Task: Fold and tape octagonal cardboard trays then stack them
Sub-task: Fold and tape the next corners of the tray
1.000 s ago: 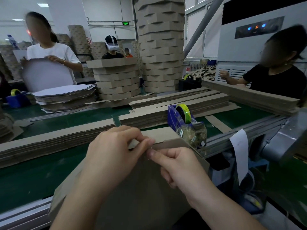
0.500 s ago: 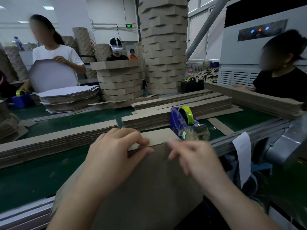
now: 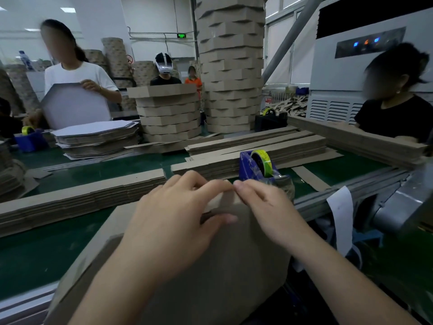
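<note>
A green table runs across a workshop, carrying flat cardboard strips in low piles and a blue dispenser with yellow-green tape. Behind stand a short stack and a tall column of folded trays. Workers stand at the far side, and a white machine is at the right.

The tray leans tilted against the table's near edge, right in front of the person. The left hand grips its top rim, fingers curled over and thumb flat on the near face. The right hand curls its fingers over the rim just beside, fingertips of both hands touching; its thumb is hidden.
</note>
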The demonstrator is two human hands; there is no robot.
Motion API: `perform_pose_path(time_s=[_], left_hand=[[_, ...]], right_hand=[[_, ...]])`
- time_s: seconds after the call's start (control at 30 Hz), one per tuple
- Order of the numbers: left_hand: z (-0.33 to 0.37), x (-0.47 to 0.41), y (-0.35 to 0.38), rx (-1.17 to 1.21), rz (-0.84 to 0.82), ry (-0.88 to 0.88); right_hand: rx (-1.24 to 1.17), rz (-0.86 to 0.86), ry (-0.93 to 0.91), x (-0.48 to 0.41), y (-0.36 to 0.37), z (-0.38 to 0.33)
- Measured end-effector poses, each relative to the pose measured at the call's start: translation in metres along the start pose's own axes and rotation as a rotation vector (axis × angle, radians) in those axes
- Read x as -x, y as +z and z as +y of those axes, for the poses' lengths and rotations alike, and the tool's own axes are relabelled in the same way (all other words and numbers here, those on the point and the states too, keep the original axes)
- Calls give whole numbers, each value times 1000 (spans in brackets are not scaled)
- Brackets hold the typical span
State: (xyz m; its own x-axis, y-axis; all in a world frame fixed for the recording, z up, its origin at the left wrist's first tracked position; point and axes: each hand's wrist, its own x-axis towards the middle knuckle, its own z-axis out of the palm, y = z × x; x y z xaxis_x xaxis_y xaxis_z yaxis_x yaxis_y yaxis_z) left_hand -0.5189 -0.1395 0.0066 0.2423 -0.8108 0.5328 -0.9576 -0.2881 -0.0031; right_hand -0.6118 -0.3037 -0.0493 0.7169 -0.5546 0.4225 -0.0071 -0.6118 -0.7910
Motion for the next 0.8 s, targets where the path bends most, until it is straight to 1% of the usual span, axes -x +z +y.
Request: perform_pose_path(time_s=[0.13,0.27,0.37,0.5,0.63,0.8], left_hand=[[-12,12,-12,73,66,5],[-28,26,-5,264,112,-34],[-35,36,7,386,170,-54],[-49,50,25,523,196,-92],[-67,60,27,571,166,-111],[-73,55,18,534,142,-98]], right_hand=[[-36,-150,134,-7,-34,7],[-44,-228,178,-11,-52,12],[-113,-220,164,-11,-56,12],[-176,-174,113,-11,-45,8],[-145,-167,42,-8,-25,4],[-104,-125,-10,-7,-13,-2]])
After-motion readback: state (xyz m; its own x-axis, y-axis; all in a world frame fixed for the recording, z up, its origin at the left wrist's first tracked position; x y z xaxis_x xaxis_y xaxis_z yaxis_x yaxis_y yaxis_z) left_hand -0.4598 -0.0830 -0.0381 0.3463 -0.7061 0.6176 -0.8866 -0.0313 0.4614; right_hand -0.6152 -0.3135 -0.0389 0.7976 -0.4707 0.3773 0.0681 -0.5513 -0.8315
